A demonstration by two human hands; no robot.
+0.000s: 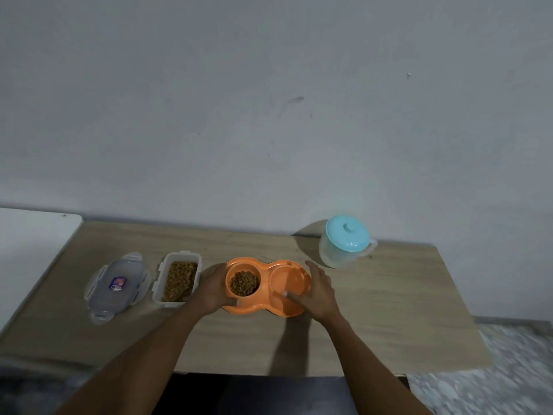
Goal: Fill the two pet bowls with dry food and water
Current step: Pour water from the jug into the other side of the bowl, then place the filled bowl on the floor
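An orange double pet bowl sits at the middle of the wooden table. Its left bowl holds brown dry food; its right bowl looks empty of food, and I cannot tell whether it holds water. My left hand grips the feeder's left end, thumb on the front rim. My right hand grips the right end, thumb resting on the rim. An open clear container of dry food stands just left of my left hand. A clear jug with a light blue lid stands at the back right.
The container's clear lid lies flat at the left of the wooden table. A white surface adjoins the table's left side. A grey wall runs behind. Speckled floor shows past the right edge.
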